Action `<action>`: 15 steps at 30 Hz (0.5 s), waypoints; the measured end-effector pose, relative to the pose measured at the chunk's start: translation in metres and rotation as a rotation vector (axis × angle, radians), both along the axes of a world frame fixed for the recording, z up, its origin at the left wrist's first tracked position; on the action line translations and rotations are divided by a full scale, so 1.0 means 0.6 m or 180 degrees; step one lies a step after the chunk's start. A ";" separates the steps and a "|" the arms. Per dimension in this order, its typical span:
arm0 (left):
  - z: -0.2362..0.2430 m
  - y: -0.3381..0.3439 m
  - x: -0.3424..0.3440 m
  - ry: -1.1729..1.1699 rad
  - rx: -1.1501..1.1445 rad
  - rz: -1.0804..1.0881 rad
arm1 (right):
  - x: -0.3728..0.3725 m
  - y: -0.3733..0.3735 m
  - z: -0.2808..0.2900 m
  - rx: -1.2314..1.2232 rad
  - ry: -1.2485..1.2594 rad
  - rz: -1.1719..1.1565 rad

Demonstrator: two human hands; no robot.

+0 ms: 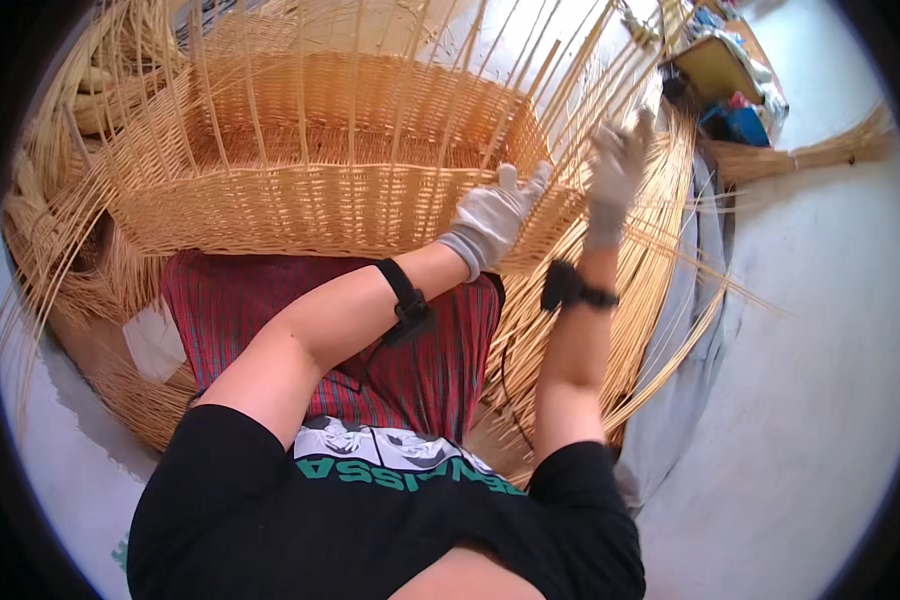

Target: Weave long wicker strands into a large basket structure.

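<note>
A long woven wicker basket [300, 215] lies across my lap, with tall bare stakes rising from its rim. My left hand [490, 215], in a pale work glove, lies against the near wall close to the basket's right end. Its thumb and forefinger are stretched out and apart at the rim; the other fingers are partly hidden. Farther right, my right hand [618, 170], gloved too, is raised beside the right-hand stakes. Motion smears its fingers, so I cannot make out whether a strand is between them.
Long loose canes [580, 330] fan out over a grey cloth at my right. Bundled pale fibre [90, 90] is heaped at the left. A tied bundle of canes [810, 155] lies at the far right, near a blue object [745, 124]. Red checked cloth [370, 310] covers my lap.
</note>
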State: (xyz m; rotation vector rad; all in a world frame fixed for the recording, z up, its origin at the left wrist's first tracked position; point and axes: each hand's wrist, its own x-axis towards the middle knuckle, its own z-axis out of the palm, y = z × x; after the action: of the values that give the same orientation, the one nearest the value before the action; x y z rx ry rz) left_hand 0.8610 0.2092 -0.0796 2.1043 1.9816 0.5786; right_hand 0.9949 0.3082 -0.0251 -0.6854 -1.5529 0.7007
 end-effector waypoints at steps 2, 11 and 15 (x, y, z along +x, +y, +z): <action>0.005 0.017 -0.003 0.0023 -0.0176 -0.0188 | 0.029 -0.056 0.009 -0.0481 0.0331 -0.1511; -0.055 -0.088 -0.200 -0.2172 0.0693 -0.1293 | 0.038 -0.100 -0.185 -0.0088 -0.2816 -0.1509; -0.099 -0.270 -0.451 -0.4225 0.0622 0.0581 | -0.001 -0.080 -0.155 -0.0669 -0.1614 -0.1818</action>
State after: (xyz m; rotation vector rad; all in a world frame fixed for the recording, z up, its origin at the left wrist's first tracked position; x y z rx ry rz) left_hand 0.5905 0.0472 -0.1393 0.9742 1.2729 1.6585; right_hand 0.9946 0.2602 -0.1180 -1.4786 -1.6241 0.2630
